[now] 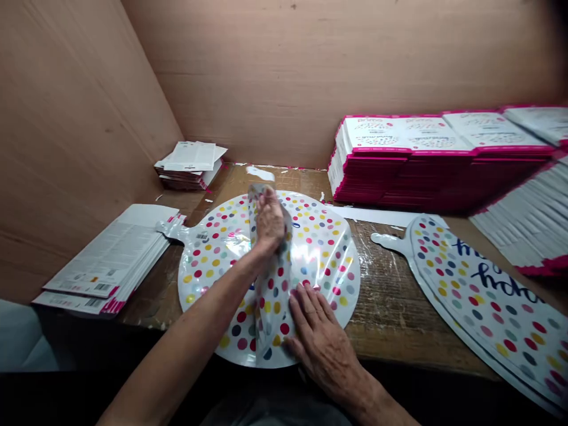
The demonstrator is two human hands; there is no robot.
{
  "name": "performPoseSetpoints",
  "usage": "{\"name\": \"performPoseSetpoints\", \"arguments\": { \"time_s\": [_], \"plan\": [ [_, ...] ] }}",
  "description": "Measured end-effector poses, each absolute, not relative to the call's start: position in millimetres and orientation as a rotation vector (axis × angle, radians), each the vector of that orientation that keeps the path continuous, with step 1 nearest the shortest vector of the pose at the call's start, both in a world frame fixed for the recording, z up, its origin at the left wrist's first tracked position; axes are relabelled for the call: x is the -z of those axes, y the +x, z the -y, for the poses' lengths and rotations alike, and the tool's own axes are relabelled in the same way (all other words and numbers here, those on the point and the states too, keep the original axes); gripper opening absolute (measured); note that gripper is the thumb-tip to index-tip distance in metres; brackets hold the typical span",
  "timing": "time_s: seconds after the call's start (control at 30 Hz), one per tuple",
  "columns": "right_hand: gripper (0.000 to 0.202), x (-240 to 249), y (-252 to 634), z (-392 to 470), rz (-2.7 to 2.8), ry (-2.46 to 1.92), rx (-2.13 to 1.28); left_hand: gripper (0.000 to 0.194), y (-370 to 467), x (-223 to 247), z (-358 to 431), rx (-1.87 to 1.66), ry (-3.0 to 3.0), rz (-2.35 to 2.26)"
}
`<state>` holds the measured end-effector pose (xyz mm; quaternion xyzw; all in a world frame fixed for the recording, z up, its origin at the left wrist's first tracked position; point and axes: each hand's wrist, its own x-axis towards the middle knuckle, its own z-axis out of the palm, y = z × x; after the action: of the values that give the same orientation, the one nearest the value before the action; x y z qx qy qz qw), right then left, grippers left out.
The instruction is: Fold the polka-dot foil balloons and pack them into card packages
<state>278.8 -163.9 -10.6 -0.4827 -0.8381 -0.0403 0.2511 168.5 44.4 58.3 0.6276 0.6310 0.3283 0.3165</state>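
Left forearm [208,307] is reaching diagonally forward, left hand [270,220] curling its fingers; right hand [320,336] is lying palm-down, nearer the body, fingers extending forward.

Hands: there were two, a left hand [270,223] and a right hand [323,338].
Spotty balloon [326,236] under them: there was one on top.
Spotty balloons at right [483,313]: there were two or more.
Card piles at left: there were two, a big pile [113,254] and a small pile [191,164].
Pink-edged piles [437,171]: at least four tops showed.
Leaning pile [530,216]: there was one.
White strip [381,215]: there was one.
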Motion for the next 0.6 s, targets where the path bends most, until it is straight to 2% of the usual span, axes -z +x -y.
{"name": "performPoseSetpoints", "arguments": {
  "time_s": [0.07,0.23,0.3,0.4,0.5,0.57,0.6],
  "plan": [
    [0.04,9.0,289.1,170.8,2.146,-1.247,0.07,0.072,202.6,-46.8,-42.1,-0.785,1.773,-1.812],
    [0.053,-26.4,324.8,161.9,1.926,-1.006,-0.066,0.08,258.5,-9.7,-24.1,-0.484,2.082,-1.791],
    [0.048,-39.2,333.3,138.0,1.897,-1.024,-0.018,0.077,264.2,-4.2,-19.0,-0.405,2.171,-1.798],
    [0.033,-43.0,339.9,80.4,1.883,-1.221,0.03,0.064,248.1,-12.2,-6.4,-0.337,2.3,-1.68],
    [0.042,-24.3,346.5,25.9,2.092,-1.485,0.065,0.048,199.3,-29.3,25.9,-0.428,2.436,-1.548],
    [0.048,-5.2,351.6,6.1,2.28,-1.646,0.047,0.046,157.9,-37.9,59.1,-0.522,2.332,-1.748],
    [0.051,3.8,353.9,1.4,2.348,-1.705,0.032,0.046,138.9,-40.4,77.4,-0.449,2.223,-1.903]
  ]
}}
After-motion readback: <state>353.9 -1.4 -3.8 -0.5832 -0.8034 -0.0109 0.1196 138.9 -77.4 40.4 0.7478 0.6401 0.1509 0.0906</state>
